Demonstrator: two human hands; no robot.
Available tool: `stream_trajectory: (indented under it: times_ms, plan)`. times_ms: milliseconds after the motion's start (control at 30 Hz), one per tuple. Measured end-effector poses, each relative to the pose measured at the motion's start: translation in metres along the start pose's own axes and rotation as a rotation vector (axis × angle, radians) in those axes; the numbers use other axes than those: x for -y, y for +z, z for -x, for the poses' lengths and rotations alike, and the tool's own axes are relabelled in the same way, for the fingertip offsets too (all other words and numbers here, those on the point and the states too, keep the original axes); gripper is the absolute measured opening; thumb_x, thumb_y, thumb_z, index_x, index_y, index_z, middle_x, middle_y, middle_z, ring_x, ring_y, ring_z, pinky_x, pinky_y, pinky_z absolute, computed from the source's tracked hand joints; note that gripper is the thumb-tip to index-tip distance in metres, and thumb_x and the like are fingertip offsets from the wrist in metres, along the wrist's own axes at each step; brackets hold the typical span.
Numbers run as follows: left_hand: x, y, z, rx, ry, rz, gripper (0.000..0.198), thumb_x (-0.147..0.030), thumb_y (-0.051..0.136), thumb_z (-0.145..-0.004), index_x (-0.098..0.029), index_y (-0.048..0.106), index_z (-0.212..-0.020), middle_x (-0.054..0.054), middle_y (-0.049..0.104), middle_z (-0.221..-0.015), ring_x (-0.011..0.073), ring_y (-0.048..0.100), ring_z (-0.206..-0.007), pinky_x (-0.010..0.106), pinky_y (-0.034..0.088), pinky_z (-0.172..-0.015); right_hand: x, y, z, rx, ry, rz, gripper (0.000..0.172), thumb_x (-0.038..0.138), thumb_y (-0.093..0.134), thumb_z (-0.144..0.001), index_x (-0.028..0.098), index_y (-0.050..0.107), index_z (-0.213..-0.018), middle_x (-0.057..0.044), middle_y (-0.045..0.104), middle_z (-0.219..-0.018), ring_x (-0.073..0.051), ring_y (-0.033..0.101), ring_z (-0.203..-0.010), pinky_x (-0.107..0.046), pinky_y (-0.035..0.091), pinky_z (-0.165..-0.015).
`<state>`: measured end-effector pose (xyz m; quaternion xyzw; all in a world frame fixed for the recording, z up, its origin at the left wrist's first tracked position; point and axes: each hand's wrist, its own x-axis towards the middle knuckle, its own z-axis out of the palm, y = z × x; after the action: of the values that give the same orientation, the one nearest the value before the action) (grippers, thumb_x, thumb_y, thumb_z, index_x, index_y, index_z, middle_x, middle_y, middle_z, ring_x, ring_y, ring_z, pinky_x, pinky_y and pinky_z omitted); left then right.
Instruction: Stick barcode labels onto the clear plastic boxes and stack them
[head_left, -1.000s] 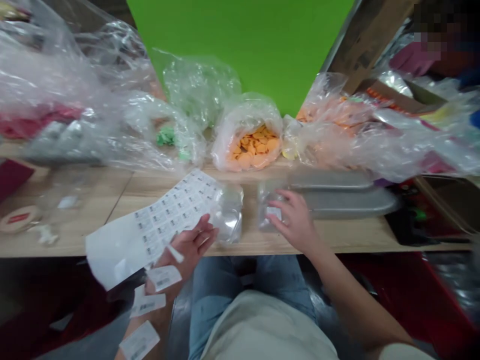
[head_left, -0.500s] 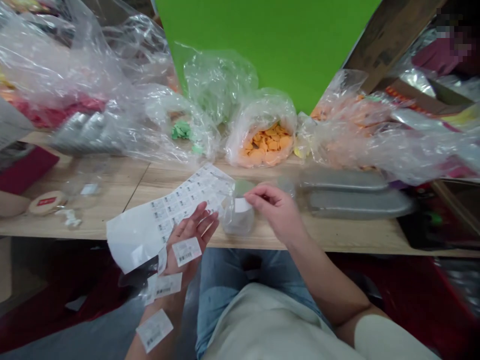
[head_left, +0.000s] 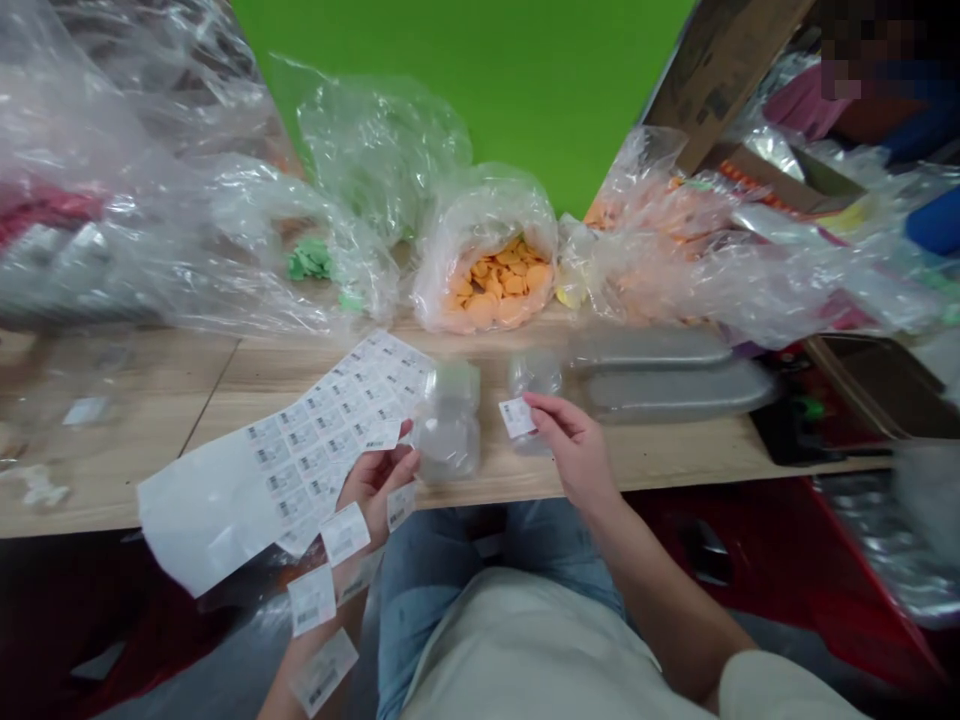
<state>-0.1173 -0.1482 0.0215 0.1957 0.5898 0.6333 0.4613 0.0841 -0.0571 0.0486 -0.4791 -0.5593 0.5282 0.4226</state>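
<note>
In the head view, holds a white printed label [head_left: 516,417] pinched in the right hand [head_left: 576,448], in front of a clear container [head_left: 536,370]. Curls the left hand [head_left: 373,478] loosely over the edge of a label sheet [head_left: 202,500], with a second label [head_left: 381,435] at the fingers; cannot tell whether gripped or merely stuck there. Wears further labels [head_left: 311,600] along the left wrist and forearm. Has a clear package [head_left: 448,440] just beside that hand on the wooden table [head_left: 697,455], near a plastic bag [head_left: 487,200] of orange pieces [head_left: 502,280].
</note>
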Motion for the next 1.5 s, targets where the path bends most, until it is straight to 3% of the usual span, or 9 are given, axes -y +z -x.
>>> stream_trajectory:
  times_ms: [133, 233, 367, 500, 633, 800, 967, 1100, 1500]
  plan:
    - [0.012, 0.002, -0.002, -0.070, 0.142, -0.255, 0.034, -0.034, 0.072, -0.064, -0.020, 0.065, -0.093, 0.001, 0.059, -0.083, 0.0121, 0.054, -0.067, 0.024, 0.044, -0.062, -0.001, 0.016, 0.005, 0.038, 0.087, -0.089, 0.037, 0.033, 0.064, -0.074, 0.024, 0.060, -0.110, -0.002, 0.067, -0.085, -0.015, 0.062, -0.078, -0.031, 0.051, -0.073]
    - [0.015, 0.010, 0.001, -0.159, 0.355, -0.523, 0.022, -0.033, 0.074, -0.062, -0.021, 0.067, -0.078, 0.000, 0.050, -0.079, 0.0079, 0.043, -0.054, 0.022, 0.037, -0.048, -0.003, 0.024, 0.005, 0.066, 0.166, -0.116, 0.025, 0.033, 0.065, -0.072, 0.020, 0.065, -0.093, -0.002, 0.067, -0.080, -0.014, 0.061, -0.072, -0.029, 0.051, -0.067]
    - [0.017, 0.016, 0.006, -0.188, 0.439, -0.627, 0.030, -0.035, 0.070, -0.066, -0.026, 0.068, -0.094, 0.000, 0.047, -0.088, 0.0069, 0.039, -0.052, 0.022, 0.038, -0.046, -0.001, 0.023, -0.004, 0.098, 0.092, -0.047, 0.015, 0.032, 0.063, -0.074, 0.019, 0.064, -0.083, -0.002, 0.066, -0.079, -0.014, 0.060, -0.071, -0.028, 0.049, -0.067]
    - [0.014, 0.012, 0.007, -0.153, 0.417, -0.571, 0.034, -0.032, 0.071, -0.065, -0.029, 0.068, -0.098, 0.002, 0.053, -0.105, 0.0083, 0.045, -0.058, 0.022, 0.040, -0.052, 0.007, 0.024, -0.019, 0.161, -0.014, 0.066, 0.021, 0.028, 0.060, -0.076, 0.020, 0.062, -0.096, -0.002, 0.066, -0.082, -0.014, 0.061, -0.077, -0.029, 0.048, -0.072]
    - [0.007, 0.002, 0.007, -0.092, 0.346, -0.533, 0.034, -0.028, 0.073, -0.064, -0.028, 0.069, -0.097, 0.003, 0.059, -0.099, 0.0103, 0.047, -0.060, 0.024, 0.043, -0.060, 0.018, 0.035, -0.031, 0.348, -0.073, 0.189, 0.013, 0.030, 0.058, -0.078, 0.020, 0.065, -0.083, -0.001, 0.066, -0.081, -0.014, 0.060, -0.076, -0.028, 0.047, -0.071]
    - [0.012, -0.005, 0.010, -0.108, 0.312, -0.564, 0.033, -0.035, 0.069, -0.067, -0.029, 0.068, -0.099, 0.004, 0.061, -0.101, 0.0143, 0.051, -0.066, 0.028, 0.046, -0.063, 0.027, 0.046, -0.040, 0.367, -0.104, 0.101, 0.014, 0.032, 0.060, -0.076, 0.020, 0.065, -0.080, -0.001, 0.063, -0.085, -0.014, 0.058, -0.083, -0.026, 0.046, -0.071]
    - [0.025, -0.011, 0.005, -0.058, 0.296, -0.374, 0.037, -0.032, 0.073, -0.061, -0.027, 0.067, -0.097, 0.005, 0.058, -0.108, 0.0186, 0.053, -0.084, 0.029, 0.047, -0.067, 0.014, 0.059, -0.038, 0.511, -0.047, 0.138, 0.040, 0.025, 0.060, -0.076, 0.022, 0.053, -0.116, 0.004, 0.058, -0.072, -0.011, 0.055, -0.066, -0.026, 0.046, -0.065]
    - [0.026, -0.015, -0.003, -0.024, 0.187, -0.184, 0.043, -0.028, 0.073, -0.062, -0.023, 0.059, -0.103, 0.004, 0.060, -0.105, 0.0120, 0.053, -0.072, 0.026, 0.046, -0.065, 0.004, 0.065, -0.040, 0.581, -0.075, 0.219, 0.060, 0.018, 0.059, -0.076, 0.023, 0.035, -0.131, 0.006, 0.055, -0.068, -0.011, 0.053, -0.063, -0.027, 0.046, -0.065]
    - [0.014, 0.006, -0.010, -0.006, 0.141, -0.113, 0.058, -0.031, 0.072, -0.062, -0.021, 0.049, -0.114, 0.001, 0.063, -0.090, 0.0105, 0.049, -0.062, 0.025, 0.040, -0.058, 0.003, 0.063, -0.044, 0.667, -0.167, 0.280, 0.060, 0.021, 0.057, -0.078, 0.024, 0.033, -0.133, 0.005, 0.055, -0.070, -0.011, 0.053, -0.063, -0.026, 0.046, -0.064]
